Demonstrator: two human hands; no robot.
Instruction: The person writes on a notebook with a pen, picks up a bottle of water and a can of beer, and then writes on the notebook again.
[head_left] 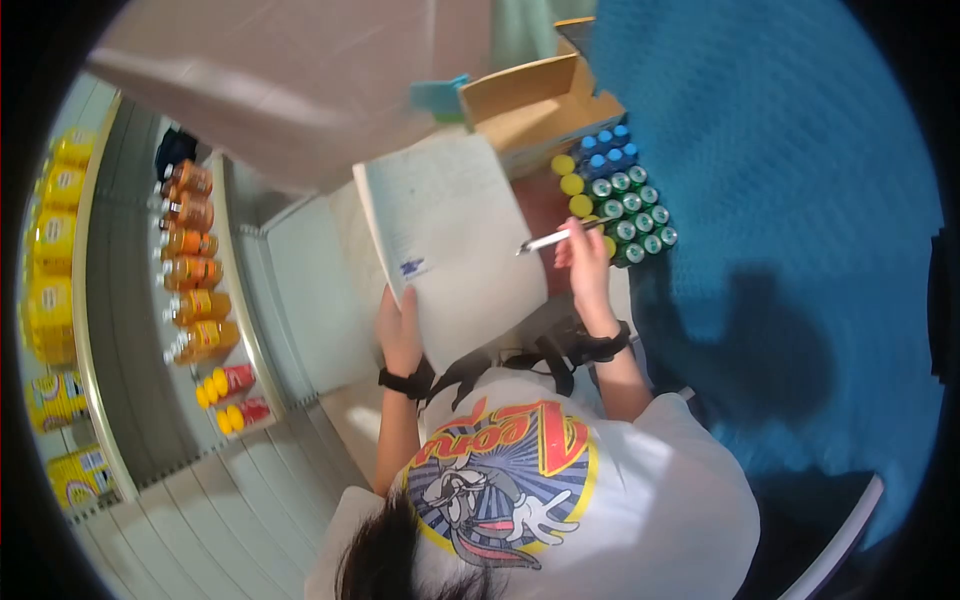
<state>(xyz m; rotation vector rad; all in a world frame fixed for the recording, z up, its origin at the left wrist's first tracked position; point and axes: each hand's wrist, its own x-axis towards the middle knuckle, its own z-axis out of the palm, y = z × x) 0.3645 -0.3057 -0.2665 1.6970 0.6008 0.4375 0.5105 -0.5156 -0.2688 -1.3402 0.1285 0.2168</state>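
Observation:
My left hand point(400, 328) grips the lower left edge of an open white notebook point(465, 240), its thumb lying over the page. Small print and a dark blue mark show near the page's left edge. In my right hand point(588, 268) is a black-and-white pen point(548, 240), pinched between the fingers. The pen's tip points left and overlaps the right part of the page. Dark bands circle both wrists.
Shelves on the left hold orange drink bottles point(195, 270) and yellow packs point(52, 240). At the right stand green-sided cans point(630, 205), blue-capped bottles point(610, 150) and yellow-capped ones point(572, 184). Behind them is an open cardboard box point(530, 105). A blue curtain point(780, 180) hangs at right.

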